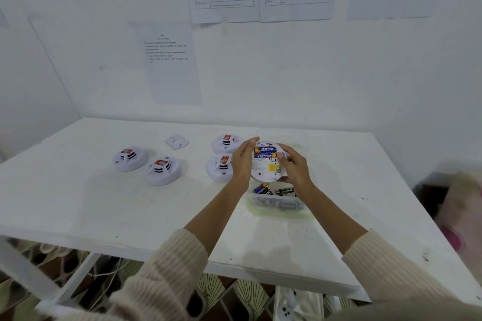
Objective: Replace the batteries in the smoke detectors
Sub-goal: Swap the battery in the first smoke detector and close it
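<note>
I hold a round white smoke detector [264,168] above the table, its back facing me, with two blue batteries [264,152] seated in its open compartment. My left hand [242,161] lies flat against its left rim with straight fingers. My right hand [293,167] grips its right rim, fingers curled around the edge. Under the detector stands a clear plastic container [279,204] with several loose batteries. A white battery cover [176,142] lies on the table further left.
Several other white smoke detectors sit on the white table [104,203]: two on the left [130,160] [163,169] and two just left of my left hand [225,142] [219,167]. Papers hang on the wall behind. A power strip [287,307] lies on the floor below.
</note>
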